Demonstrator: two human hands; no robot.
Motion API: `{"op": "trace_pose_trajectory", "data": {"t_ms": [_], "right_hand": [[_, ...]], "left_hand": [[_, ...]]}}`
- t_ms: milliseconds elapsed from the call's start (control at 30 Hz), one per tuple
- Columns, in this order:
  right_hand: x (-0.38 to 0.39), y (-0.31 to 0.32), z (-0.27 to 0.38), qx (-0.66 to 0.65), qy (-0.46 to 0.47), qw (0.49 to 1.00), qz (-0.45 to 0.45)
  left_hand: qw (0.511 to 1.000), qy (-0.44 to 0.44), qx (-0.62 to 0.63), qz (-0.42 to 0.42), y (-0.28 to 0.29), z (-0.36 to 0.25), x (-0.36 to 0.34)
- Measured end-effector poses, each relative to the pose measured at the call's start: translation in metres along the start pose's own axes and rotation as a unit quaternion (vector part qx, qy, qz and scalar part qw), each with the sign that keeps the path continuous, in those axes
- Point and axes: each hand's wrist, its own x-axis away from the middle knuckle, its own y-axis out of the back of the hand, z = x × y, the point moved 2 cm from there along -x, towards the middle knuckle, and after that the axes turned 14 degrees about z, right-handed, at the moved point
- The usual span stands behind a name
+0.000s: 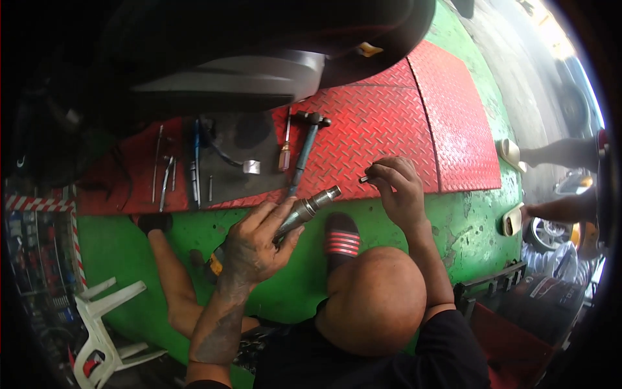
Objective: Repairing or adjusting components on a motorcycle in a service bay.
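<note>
My left hand (256, 249) is wrapped round a power impact wrench (299, 214). Its metal nose points up and to the right, and a yellow and black part shows below the wrist. In my right hand (396, 185), a small metal bit (364, 179) is pinched between thumb and fingers, apart from the tool's tip. Both hands are over the near edge of the red tread-plate platform (376, 123). Just beyond my left hand lies a hammer (306, 152) with a blue-grey handle. Beside it rests a screwdriver (284, 152).
A dark scooter with a grey panel (240, 72) fills the far side. Several wrenches (166, 185) and a black mat (233, 185) with a cable connector (251, 166) lie at left. A white plastic chair (97, 311) stands near left. Another person's legs (560, 152) are at right.
</note>
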Motion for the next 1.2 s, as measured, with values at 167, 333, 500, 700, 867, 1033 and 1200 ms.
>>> {"op": "trace_pose_trajectory", "data": {"t_ms": [167,333,500,700,867,1033,1200], "right_hand": [[-0.030,-0.002,0.031,0.039,0.098,0.992,0.068],[-0.053,0.004,0.054,0.074,0.192,0.971,0.125],[-0.073,0.001,0.073,0.117,0.265,0.944,0.158],[-0.089,-0.033,0.089,0.149,0.333,0.927,0.084],[-0.101,-0.059,0.074,0.094,0.323,0.937,0.094],[-0.108,-0.065,0.058,0.104,0.305,0.943,0.087],[-0.118,-0.071,0.048,0.075,0.298,0.947,0.090]], "left_hand": [[0.999,0.019,-0.005,-0.031,0.019,-0.011,0.018],[0.996,0.035,0.069,-0.051,0.021,-0.001,0.036],[0.922,0.153,0.353,0.042,0.013,0.011,0.054],[0.786,0.065,0.609,-0.083,-0.010,-0.003,0.056],[0.787,0.085,0.599,-0.120,-0.020,-0.001,0.038],[0.781,0.101,0.603,-0.126,-0.019,0.006,0.019],[0.769,0.096,0.619,-0.128,-0.020,0.014,0.010]]}}
